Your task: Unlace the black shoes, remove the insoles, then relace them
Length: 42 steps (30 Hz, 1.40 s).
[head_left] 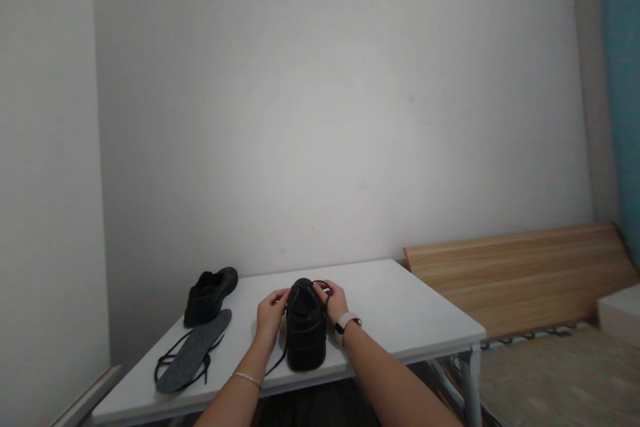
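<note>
A black shoe (306, 337) stands on the white table (400, 310), heel toward me. My left hand (273, 313) grips its left side near the opening, fingers curled. At the shoe's far right side, my right hand (334, 301) is closed in a pinch on a black lace (320, 283) that loops over the top. A loose end of lace (277, 363) trails down the shoe's left side. A watch sits on my right wrist and a thin bracelet on my left.
A second black shoe (209, 295) stands at the table's far left. In front of it lies a grey insole (193, 351) over a loose black lace (167, 360). A wooden board (520, 277) leans against the wall on the right.
</note>
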Tool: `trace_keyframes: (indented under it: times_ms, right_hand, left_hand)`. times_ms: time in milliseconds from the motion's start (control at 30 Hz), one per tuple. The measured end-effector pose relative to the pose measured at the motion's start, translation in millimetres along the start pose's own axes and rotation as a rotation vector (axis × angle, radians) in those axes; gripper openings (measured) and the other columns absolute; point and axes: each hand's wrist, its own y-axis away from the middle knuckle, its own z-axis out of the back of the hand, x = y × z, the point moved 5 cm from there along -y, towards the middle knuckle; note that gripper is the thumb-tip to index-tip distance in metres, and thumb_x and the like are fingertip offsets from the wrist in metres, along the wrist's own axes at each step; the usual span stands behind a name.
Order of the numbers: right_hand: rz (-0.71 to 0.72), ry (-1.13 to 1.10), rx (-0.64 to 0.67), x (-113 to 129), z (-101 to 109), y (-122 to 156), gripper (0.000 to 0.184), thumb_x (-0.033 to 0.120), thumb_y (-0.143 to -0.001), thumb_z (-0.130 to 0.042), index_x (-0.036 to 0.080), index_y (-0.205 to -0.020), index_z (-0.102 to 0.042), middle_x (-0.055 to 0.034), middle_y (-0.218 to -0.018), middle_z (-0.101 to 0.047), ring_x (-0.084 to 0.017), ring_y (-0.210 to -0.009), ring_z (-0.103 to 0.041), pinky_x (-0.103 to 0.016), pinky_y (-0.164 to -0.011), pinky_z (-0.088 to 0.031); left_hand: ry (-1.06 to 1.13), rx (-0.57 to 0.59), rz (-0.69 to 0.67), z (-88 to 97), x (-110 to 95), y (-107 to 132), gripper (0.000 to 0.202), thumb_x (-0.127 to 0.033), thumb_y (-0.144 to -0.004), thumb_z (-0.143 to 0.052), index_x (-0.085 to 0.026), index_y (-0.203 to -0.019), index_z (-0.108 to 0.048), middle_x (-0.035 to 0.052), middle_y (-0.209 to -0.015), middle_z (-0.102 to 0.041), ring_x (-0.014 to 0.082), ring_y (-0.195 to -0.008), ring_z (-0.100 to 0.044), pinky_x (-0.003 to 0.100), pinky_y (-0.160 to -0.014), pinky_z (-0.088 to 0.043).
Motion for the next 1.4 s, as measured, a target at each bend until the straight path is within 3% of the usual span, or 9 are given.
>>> trace_keyframes:
  times_ms: [300,433,667,967,1167,1400]
  right_hand:
    - [0.048,0.005,-0.03,1.3,-0.3,1.6,0.019,0.032,-0.094,-0.061,0.013,-0.099,-0.064,-0.0032,-0.095,-0.066,-0.016,-0.082,-0.065,-0.033,-0.074,-0.056]
    - [0.037,-0.006,-0.054,-0.5,-0.1,-0.8,0.018,0.031,-0.094,-0.061,0.013,-0.095,-0.064,-0.0024,-0.091,-0.066,-0.015,-0.079,-0.065,-0.033,-0.073,-0.056]
    - [0.017,-0.014,-0.025,5.0,0.6,2.3,0.018,0.031,-0.093,-0.062,0.013,-0.098,-0.064,-0.0034,-0.096,-0.066,-0.016,-0.083,-0.065,-0.034,-0.075,-0.056]
    - [-0.018,0.023,-0.063,1.2,3.8,1.6,0.019,0.031,-0.094,-0.061,0.013,-0.101,-0.063,-0.004,-0.098,-0.066,-0.016,-0.083,-0.065,-0.034,-0.075,-0.056]
    - [-0.007,0.047,-0.041,2.3,2.2,1.3,0.02,0.031,-0.093,-0.062,0.013,-0.102,-0.064,-0.0042,-0.099,-0.066,-0.017,-0.085,-0.065,-0.035,-0.076,-0.056]
    - [-0.033,0.038,-0.082,-0.9,4.0,2.1,0.019,0.032,-0.094,-0.061,0.013,-0.099,-0.063,-0.0028,-0.093,-0.066,-0.014,-0.076,-0.064,-0.031,-0.069,-0.056]
  left_hand:
    - [-0.044,-0.017,-0.08,-1.2,-9.2,-8.7,0.037,-0.048,-0.057,-0.078,-0.014,-0.071,-0.076,0.011,-0.073,-0.075,0.0262,-0.073,-0.068,0.036,-0.071,-0.051]
    - [-0.034,-0.033,-0.1,-3.1,-9.8,-12.4,0.04,-0.052,-0.056,-0.078,-0.014,-0.066,-0.073,0.0091,-0.066,-0.073,0.0245,-0.068,-0.066,0.035,-0.069,-0.051]
    - [-0.005,0.009,-0.053,-4.8,-3.5,-3.2,0.05,-0.058,-0.058,-0.076,-0.012,-0.078,-0.074,0.011,-0.075,-0.074,0.0227,-0.067,-0.066,0.031,-0.06,-0.05]
    - [-0.017,-0.066,-0.059,1.8,-8.5,-3.7,0.054,-0.062,-0.057,-0.076,-0.012,-0.078,-0.074,0.0068,-0.067,-0.07,0.0177,-0.058,-0.059,0.027,-0.054,-0.044]
    - [-0.021,-0.005,-0.05,-2.1,-8.4,-2.9,0.053,-0.059,-0.057,-0.077,-0.012,-0.081,-0.076,0.0117,-0.077,-0.075,0.0229,-0.068,-0.065,0.031,-0.061,-0.05]
    - [-0.035,-0.031,-0.067,-0.1,-12.5,-1.3,0.051,-0.058,-0.06,-0.077,-0.013,-0.083,-0.076,0.0129,-0.084,-0.076,0.025,-0.075,-0.067,0.031,-0.062,-0.05]
